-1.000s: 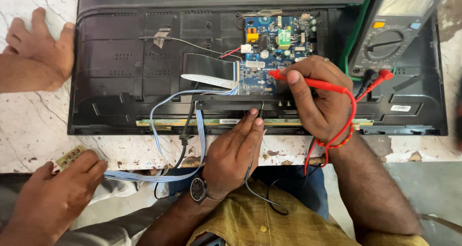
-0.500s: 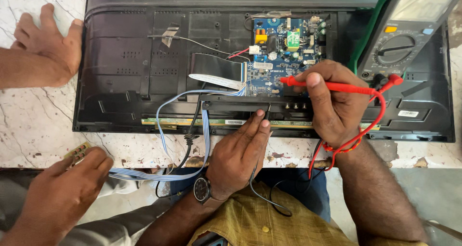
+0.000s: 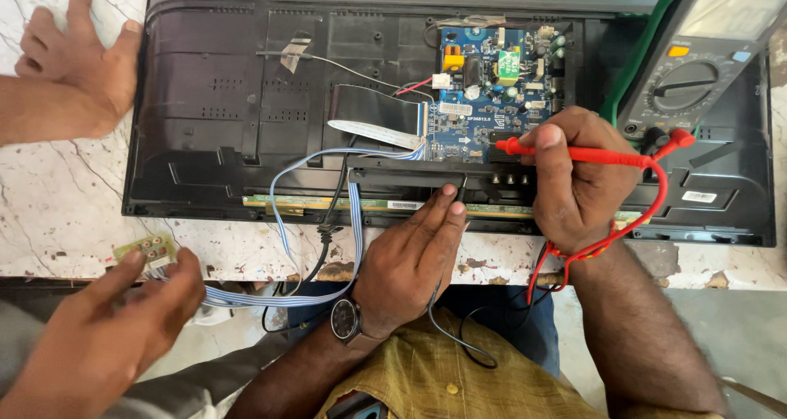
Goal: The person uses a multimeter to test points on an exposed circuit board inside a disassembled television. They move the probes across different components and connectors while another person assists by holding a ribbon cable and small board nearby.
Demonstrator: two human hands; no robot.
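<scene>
Two hands of the person wearing the camera work at the centre of the head view, over the opened back of a flat television [image 3: 205, 132] lying on a marbled white surface [image 3: 57, 214]. At centre right, the right hand [image 3: 574, 181] has its grip closed around a red probe [image 3: 566, 151], thumb on top, the tip pointing left at the lower edge of the blue circuit board [image 3: 484, 99]. Its red lead [image 3: 656, 202] loops around the wrist. Lower centre, the left hand [image 3: 410, 255], with a wristwatch [image 3: 346, 321], pinches a black probe [image 3: 461, 191] between thumb and forefinger, its tip on the narrow strip board [image 3: 328, 203] along the set's bottom edge. A multimeter [image 3: 705, 50] in a green case lies at upper right. Another person's hand [image 3: 78, 66] rests at upper left, and a second [image 3: 123, 321] at lower left holds a small green board [image 3: 146, 248] on blue-white ribbon wires [image 3: 279, 300].
</scene>
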